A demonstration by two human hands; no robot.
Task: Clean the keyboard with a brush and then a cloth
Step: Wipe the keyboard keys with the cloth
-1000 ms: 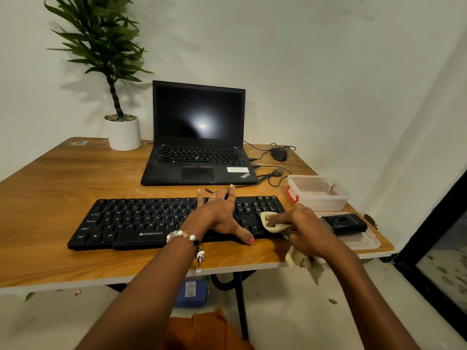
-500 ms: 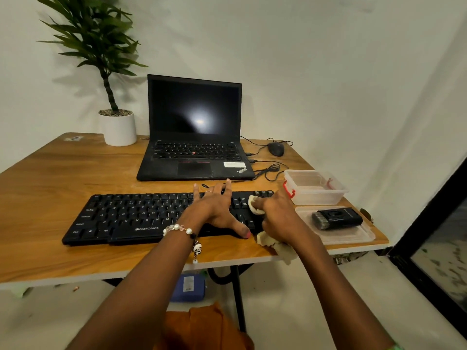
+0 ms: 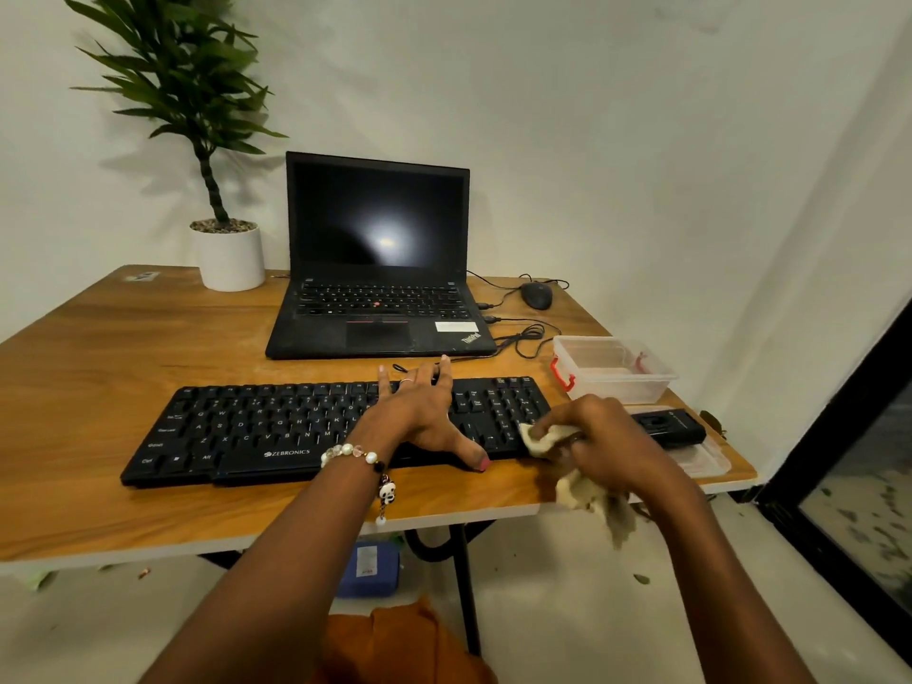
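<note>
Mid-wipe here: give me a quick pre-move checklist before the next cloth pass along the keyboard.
1. Cloth gripped by right hand: ok.
2. Cloth on the keys at the right end of the keyboard: ok.
3. Left hand flat on the keys, steadying: ok.
4. Brush set aside on the lid: ok.
5. Path leftward free: not ok, left hand lies in the way.
6. Keys already clean: cannot tell.
</note>
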